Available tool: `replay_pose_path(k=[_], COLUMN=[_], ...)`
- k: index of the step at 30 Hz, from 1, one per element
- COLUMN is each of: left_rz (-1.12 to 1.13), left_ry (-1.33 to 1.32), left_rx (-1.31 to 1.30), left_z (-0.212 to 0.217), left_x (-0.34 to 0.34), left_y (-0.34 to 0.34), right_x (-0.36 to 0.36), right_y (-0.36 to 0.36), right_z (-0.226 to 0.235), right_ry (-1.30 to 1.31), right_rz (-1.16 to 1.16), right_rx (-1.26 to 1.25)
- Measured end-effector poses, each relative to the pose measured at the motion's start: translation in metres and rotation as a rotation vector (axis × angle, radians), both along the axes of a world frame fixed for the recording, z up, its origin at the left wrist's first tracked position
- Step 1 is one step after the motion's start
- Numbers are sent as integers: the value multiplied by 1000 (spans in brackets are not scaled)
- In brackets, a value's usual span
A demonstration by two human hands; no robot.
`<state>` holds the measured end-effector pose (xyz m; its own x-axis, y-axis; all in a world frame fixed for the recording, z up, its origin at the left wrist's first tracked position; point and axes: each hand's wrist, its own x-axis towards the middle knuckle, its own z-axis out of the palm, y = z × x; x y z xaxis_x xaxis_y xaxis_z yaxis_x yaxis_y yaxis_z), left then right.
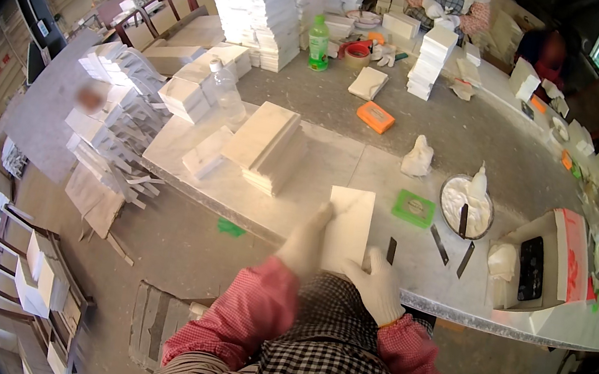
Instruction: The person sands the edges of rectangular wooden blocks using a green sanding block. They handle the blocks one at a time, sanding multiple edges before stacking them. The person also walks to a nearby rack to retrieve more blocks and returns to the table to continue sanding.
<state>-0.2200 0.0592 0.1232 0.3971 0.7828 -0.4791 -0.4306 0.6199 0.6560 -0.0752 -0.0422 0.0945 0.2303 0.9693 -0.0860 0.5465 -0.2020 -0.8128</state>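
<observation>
At the lower middle of the frame, the left hand (303,243), in a pale glove and slightly blurred, is partly closed on the left edge of a white tile (349,225); how far its fingers reach underneath is hidden. The right hand (377,287), also gloved, is at the tile's lower right corner, thumb and fingers loosely spread; whether it grips I cannot tell. The tile should be stiff, weighty for its thinness, smooth enough to slip against the gloves, and brittle at the corners; both long edges near mid-length look the safest hold. The forearms rise from the lower edge and converge, the left hand farther up the frame. Just right of the tile lie a dark strip (391,250) and a green pad (413,208); left of it is a stack of tiles (263,143); a bowl of white paste (460,199) sits farther right.
</observation>
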Motion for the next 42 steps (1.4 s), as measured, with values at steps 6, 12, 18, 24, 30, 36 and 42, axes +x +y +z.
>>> replay_pose_path(k=[6,12,18,24,30,36,42], left_rz=[-51,-142,-115,-3,107,156,146], left_ry=[22,16,-41,-51,-151,-44,-115], left_rx=[-41,-104,-119,-55,-16,-43,-72], left_z=[14,6,-2,10,14,11,-5], left_x=[5,2,5,8,-1,1,1], left_y=[-10,-10,-7,-2,8,11,12], right_x=[13,42,10,-17,-15,-5,-21], right_y=[28,67,62,32,8,4,6], right_z=[-10,5,20,5,8,-19,18], right_ry=[-56,-19,-236,-424,-279,-171,-307], right_rz=[-127,-182,-307,-162,-51,-122,-8], right_rx=[162,278,348,319,182,368,338])
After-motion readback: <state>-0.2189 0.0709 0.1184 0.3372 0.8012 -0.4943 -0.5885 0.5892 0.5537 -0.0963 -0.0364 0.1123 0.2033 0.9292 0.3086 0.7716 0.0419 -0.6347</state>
